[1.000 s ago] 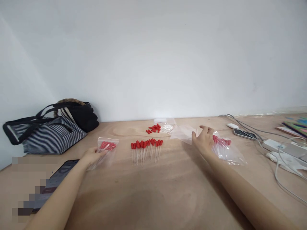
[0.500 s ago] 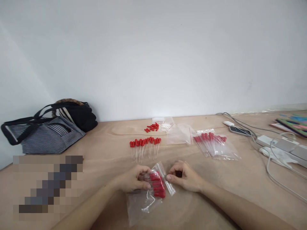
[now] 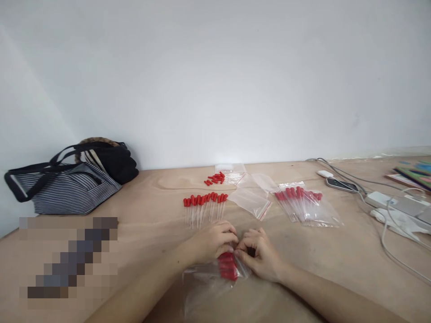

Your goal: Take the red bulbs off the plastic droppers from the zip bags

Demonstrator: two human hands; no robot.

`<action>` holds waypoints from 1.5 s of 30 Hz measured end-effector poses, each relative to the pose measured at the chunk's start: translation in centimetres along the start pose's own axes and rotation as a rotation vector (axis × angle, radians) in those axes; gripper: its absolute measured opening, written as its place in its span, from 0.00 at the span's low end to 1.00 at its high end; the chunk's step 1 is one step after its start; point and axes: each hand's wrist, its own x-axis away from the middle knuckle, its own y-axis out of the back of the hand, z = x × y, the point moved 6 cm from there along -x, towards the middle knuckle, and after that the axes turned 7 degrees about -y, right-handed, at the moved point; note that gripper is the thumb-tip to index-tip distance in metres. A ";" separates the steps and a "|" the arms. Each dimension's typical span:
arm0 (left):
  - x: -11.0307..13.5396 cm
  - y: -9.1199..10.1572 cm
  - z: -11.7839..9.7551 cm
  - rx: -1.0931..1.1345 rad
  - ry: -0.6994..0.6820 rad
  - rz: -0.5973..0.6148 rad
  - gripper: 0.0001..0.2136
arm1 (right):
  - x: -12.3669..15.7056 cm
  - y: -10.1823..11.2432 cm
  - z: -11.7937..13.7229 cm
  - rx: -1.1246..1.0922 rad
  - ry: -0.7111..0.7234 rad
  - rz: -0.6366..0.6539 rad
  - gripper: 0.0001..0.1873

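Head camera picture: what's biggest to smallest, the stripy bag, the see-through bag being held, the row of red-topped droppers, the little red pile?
1. Black-and-white striped fabric bag.
2. Held clear plastic bag of red-bulbed droppers, though nearness to the camera enlarges it.
3. Row of loose red-bulbed clear droppers.
4. Small pile of red rubber bulbs.

Two forearms are seen at the bottom edge, both bare along the whole visible length. The left hand point(image 3: 212, 244) and the right hand point(image 3: 264, 258) are uncovered as well, knuckles and fingers shown plainly in the even light.
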 end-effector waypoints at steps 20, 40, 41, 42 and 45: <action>1.6 -1.1 0.3 -0.200 -0.205 -0.221 0.13 | 0.0 -0.5 0.0 -0.067 -0.033 0.162 0.10; 2.0 -2.0 -0.2 -0.137 -0.243 -0.188 0.18 | -0.7 -1.1 -0.7 -0.032 -0.269 0.040 0.11; 1.9 -2.0 -0.3 -0.138 -0.249 -0.175 0.18 | -0.7 -0.9 -0.8 -0.028 -0.286 0.033 0.11; 1.8 -2.0 -0.4 -0.135 -0.254 -0.162 0.18 | -0.8 -0.7 -0.9 -0.027 -0.306 0.030 0.11; 1.6 -1.5 -0.7 -0.109 -0.260 -0.168 0.16 | -0.9 -0.2 -1.1 -0.036 -0.338 0.036 0.12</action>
